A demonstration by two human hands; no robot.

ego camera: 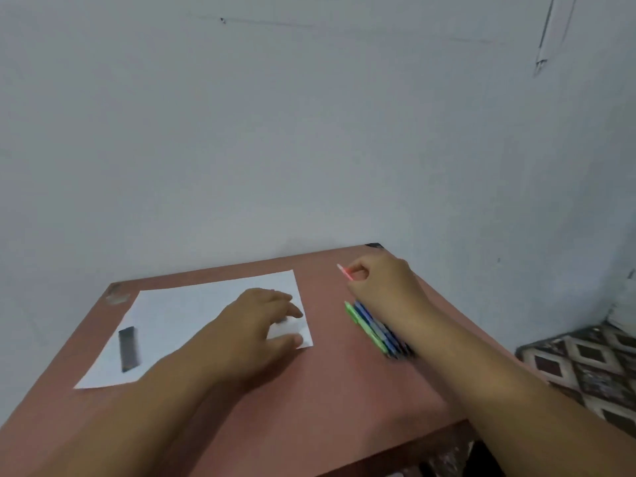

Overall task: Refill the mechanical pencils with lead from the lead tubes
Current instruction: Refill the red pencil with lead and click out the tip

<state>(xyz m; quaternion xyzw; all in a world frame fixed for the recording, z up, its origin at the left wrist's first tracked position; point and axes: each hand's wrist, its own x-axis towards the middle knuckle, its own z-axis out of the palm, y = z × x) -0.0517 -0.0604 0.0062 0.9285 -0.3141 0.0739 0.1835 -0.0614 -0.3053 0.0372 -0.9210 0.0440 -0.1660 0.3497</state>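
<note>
Pinching pink pencil (345,272), right hand (380,284); left hand (256,318) spread on paper (179,315); no legible writing.

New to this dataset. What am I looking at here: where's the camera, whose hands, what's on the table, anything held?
There is no robot here. One wide-angle camera worn on a person's head looks down at their bare hands over a reddish table. The right hand pinches a pink pencil. Beside it, partly under the forearm, lie green and blue pencils. The left hand rests on a white paper sheet; its fingers look relaxed, though blurred. A dark lead tube lies on the sheet's left part.
</note>
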